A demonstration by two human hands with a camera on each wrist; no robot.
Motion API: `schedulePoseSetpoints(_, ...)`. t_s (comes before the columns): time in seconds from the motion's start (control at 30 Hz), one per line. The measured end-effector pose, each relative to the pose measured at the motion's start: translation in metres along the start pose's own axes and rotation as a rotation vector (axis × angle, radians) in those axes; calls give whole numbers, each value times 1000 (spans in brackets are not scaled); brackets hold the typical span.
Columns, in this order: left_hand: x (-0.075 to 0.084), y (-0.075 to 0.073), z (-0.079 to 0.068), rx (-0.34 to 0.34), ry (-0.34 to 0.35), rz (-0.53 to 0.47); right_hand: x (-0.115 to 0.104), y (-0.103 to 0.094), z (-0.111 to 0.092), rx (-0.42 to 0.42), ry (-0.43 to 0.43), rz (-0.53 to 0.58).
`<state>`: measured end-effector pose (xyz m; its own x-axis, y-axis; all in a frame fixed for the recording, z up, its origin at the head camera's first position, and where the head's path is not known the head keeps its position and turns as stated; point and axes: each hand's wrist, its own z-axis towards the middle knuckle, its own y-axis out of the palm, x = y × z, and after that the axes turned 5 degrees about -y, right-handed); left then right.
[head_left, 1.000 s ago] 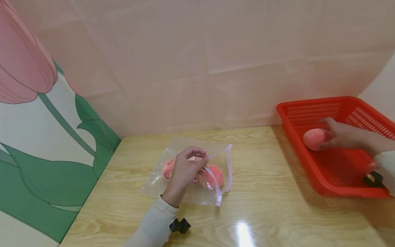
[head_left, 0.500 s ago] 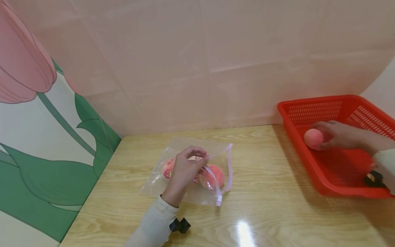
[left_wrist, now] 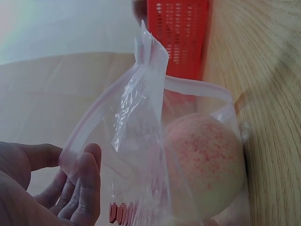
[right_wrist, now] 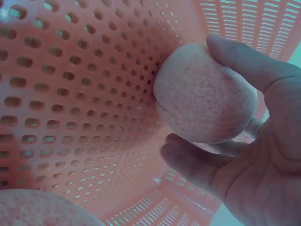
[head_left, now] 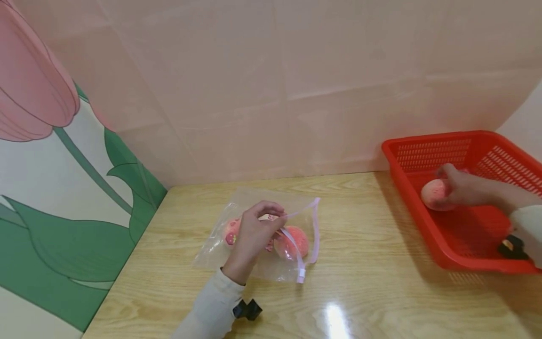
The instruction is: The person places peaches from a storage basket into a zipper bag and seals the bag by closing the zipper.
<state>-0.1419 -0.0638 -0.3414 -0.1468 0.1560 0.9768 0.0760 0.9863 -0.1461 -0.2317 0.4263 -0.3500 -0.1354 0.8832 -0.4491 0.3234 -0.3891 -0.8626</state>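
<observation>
In the head view, my left hand pinches the upper lip of a clear zip bag, holding its mouth apart at the right side. Inside the bag, a pink speckled peach lies near the opening; another pinkish round shape shows behind the printed film further left. My right hand reaches into the red basket with thumb and fingers curled round a peach. That peach is close to the perforated basket surface; whether it is lifted I cannot tell. My palm hides part of it.
Another peach sits in the basket, at the lower left of the right wrist view. The purple zip slider hangs at the bag's front corner. A wall sheet rises behind the wooden table.
The peach at my right hand has turned, showing a paler side, and shifted slightly toward the person. My right thumb and fingers have changed position round it. The left hand and bag stay still.
</observation>
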Motion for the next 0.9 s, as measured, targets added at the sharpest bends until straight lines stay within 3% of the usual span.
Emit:
schedulePoseSetpoints(0.2,-2,0,1,-9,22,-19,2,0,1,-4,44,20)
schedulePoseSetpoints(0.43,-3,0,3,-9,20,-20,3,-1,7,56,-9,-122)
schedulePoseSetpoints(0.67,-2,0,3,-12,10,-8,4,0,11,33,44,-29)
schedulePoseSetpoints(0.9,-1,-1,3,-11,-8,3,2,1,15,10,27,-18)
